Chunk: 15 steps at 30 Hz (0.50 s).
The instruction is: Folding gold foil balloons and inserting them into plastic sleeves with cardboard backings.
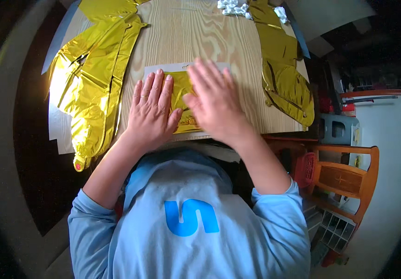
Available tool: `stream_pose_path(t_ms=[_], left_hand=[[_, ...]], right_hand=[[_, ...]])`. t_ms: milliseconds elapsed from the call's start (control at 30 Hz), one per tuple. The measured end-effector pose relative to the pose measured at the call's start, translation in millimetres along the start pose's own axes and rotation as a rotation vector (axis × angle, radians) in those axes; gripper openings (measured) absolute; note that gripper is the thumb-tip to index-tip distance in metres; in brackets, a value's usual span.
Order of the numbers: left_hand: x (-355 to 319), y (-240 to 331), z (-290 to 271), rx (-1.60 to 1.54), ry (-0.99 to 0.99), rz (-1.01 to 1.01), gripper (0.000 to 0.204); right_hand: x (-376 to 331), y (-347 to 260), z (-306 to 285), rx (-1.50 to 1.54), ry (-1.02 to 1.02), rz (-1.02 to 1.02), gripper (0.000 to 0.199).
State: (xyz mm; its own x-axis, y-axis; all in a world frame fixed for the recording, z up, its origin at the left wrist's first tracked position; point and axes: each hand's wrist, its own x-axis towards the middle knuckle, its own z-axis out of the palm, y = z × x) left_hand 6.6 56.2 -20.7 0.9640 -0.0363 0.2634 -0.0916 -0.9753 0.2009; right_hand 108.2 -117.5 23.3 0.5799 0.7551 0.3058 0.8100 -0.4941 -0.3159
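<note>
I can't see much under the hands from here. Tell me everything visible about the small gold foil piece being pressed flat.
The small gold foil piece is shiny, crinkled metallic film, folded into a flat, roughly rectangular packet. It lies on a pale sheet at the near edge of the wooden table. The left hand presses flat on its left part, the right hand covers its right part. Only the middle strip and lower edge show.

We are seeing a long crumpled gold foil balloon (91, 74) lying along the left of the wooden table (200, 32), another gold foil piece (284, 69) draping its right edge, white bits (233, 6) sitting at the far end (too small to identify), and a wooden chair (347, 179) standing beside it.
</note>
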Motion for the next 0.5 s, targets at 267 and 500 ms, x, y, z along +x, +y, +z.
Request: stream_pose_path(t_ms=[267,500], left_hand=[[-0.6,-1.9,4.6,0.013,0.061,-0.011,0.072],[1.3,4.7,-7.4,-0.009,-0.016,-0.068,0.07]], right_hand=[[-6.3,-1.6,40.6,-0.08,-0.097,0.029,0.066],[-12.8,9.7,28.3,-0.136,-0.151,0.132,0.072]])
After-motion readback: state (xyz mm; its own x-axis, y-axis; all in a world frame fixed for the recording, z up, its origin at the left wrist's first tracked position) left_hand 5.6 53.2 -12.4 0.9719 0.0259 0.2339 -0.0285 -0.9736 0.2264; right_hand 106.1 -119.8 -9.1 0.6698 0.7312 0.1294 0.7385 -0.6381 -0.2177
